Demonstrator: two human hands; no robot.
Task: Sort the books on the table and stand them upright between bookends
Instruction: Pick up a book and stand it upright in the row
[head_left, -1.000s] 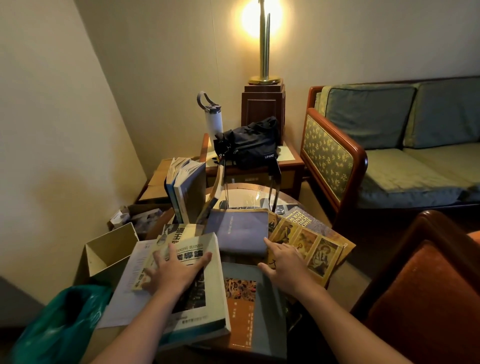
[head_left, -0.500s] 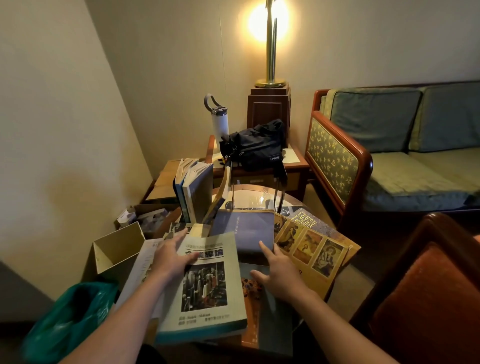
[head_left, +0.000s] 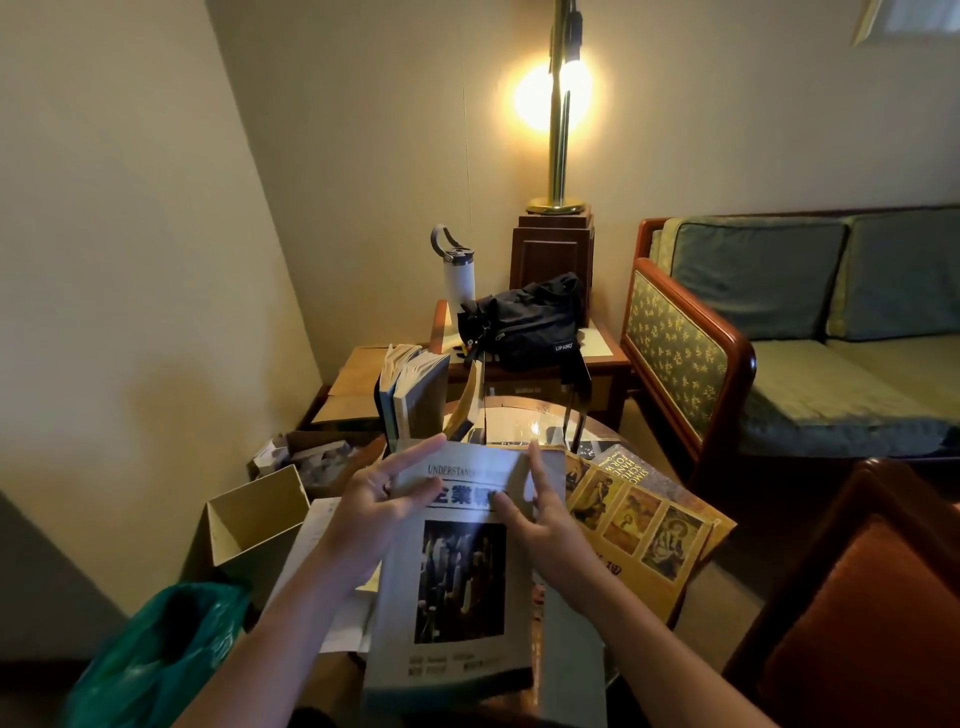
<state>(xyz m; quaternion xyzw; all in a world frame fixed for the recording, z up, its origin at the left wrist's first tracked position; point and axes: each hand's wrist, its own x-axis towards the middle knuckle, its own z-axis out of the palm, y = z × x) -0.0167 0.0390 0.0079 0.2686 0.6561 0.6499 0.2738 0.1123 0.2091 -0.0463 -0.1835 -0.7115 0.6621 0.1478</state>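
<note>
We hold the book (head_left: 457, 587) in both hands above the near part of the bench (head_left: 519, 422). Its grey cover faces us, with a dark photograph in the middle and the title lines at the far end. Our left hand (head_left: 371, 514) grips the left edge close to the far corner. One of its fingers (head_left: 415, 458) lies straight toward that corner, and the rest curl against the cover. Our right hand (head_left: 548, 527) grips the right edge opposite, with the thumb (head_left: 506, 512) pressed on the title and one finger straight along the edge.

Just right of our right hand a yellow book (head_left: 639, 525) lies flat, showing small paintings on its cover. A speckled book (head_left: 636, 470) lies flat past it, partly under it. At the far left of the bench the upright books (head_left: 410, 400) stand together, and a thin book (head_left: 464, 410) leans at their right. Loose papers (head_left: 317, 535) lie under our left forearm.

Left of the bench sits an open carton (head_left: 254, 514), and a green bag (head_left: 156, 654) sits nearer us. Beyond the bench a side table (head_left: 597, 358) carries a dark bag (head_left: 524, 322), a white bottle (head_left: 460, 278) and a lit lamp (head_left: 558, 130). A sofa (head_left: 779, 338) stands at the right, and an orange chair (head_left: 857, 597) is at the near right.
</note>
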